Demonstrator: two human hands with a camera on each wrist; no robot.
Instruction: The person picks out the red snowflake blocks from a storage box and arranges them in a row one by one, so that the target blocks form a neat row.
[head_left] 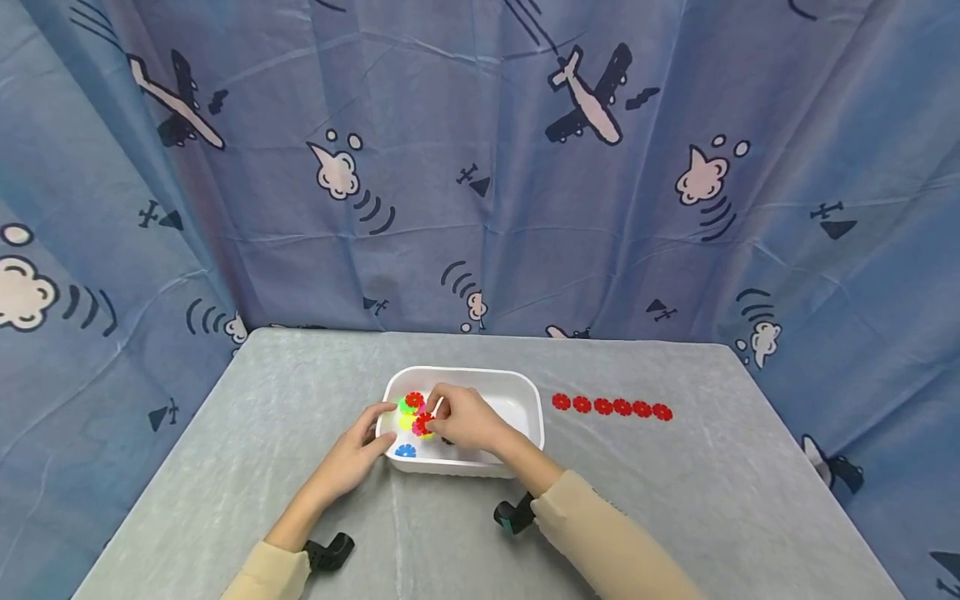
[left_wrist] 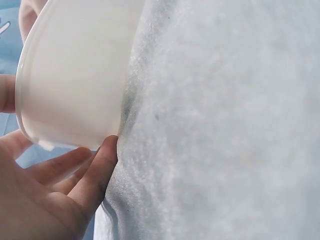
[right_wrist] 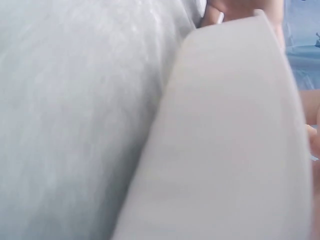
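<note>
A white plastic tub stands on the table with several notched plastic discs in its left half: red, green, yellow, pink and blue. My left hand holds the tub's left end, with fingers at its rim. In the left wrist view, fingertips of the left hand meet the lower edge of the tub's wall. My right hand reaches down inside the tub, its thumb and fingers pinching at a red notched disc on the pile. Another red disc and a blue disc lie close by.
Right of the tub, several red discs lie in a straight row. A pale grey cloth covers the table. Behind it hangs a blue curtain printed with planes. Both wrists carry black camera mounts.
</note>
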